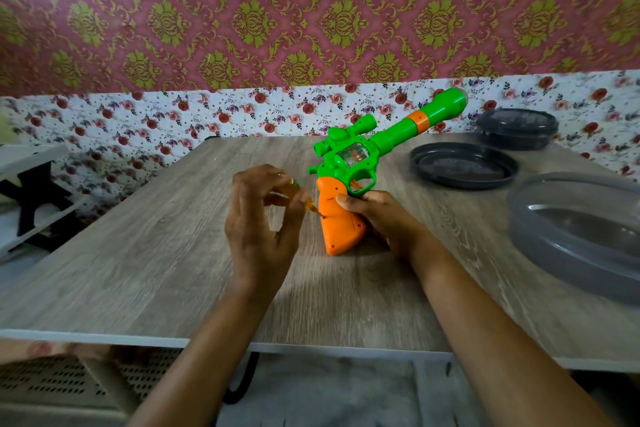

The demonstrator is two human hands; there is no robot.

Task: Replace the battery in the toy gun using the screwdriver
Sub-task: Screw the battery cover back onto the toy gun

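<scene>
Toy gun (337, 166) propped on a wooden table (138, 253), between two hands.
Right hand (381, 218) wrapped round the orange grip from the right, butt resting on the tabletop, green barrel angled up and away to the right. Left hand (259, 218) just left of the grip, fingers pinching an amber-handled screwdriver (282, 199), tip touching the grip's side.

Bare left hand (258, 218), bare right hand (377, 218). Back from grip, bare left forearm (207, 350) and bare right forearm (485, 340), uncovered to bottom frame edge.
</scene>
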